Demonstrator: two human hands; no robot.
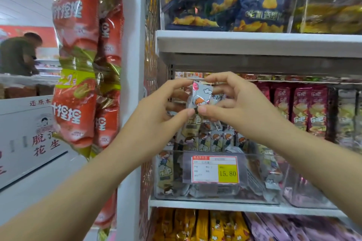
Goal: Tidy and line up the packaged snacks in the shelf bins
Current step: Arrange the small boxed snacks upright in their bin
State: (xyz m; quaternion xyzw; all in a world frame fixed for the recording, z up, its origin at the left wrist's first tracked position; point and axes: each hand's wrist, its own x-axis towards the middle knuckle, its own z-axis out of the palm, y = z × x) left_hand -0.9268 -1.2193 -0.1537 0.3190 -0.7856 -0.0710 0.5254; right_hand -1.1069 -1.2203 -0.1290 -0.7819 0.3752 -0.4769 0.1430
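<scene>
A small grey snack packet (200, 97) with a cartoon figure is held upright between both hands, above a clear plastic bin (260, 188). My left hand (156, 111) pinches its left edge with thumb and fingertips. My right hand (235, 103) pinches its right edge and bottom corner. Inside the bin, several matching grey packets (215, 140) stand in a rough row, and more lie jumbled behind the bin's front wall. A price tag (215, 169) reading 15.80 is fixed to the bin's front.
Magenta packets (301, 107) fill the neighbouring bin on the right. The shelf above (254, 42) holds dark blue snack bags. Red strawberry bags (78, 60) hang at the left by a white upright. Yellow and purple packets sit on the lower shelf. A person stands far left.
</scene>
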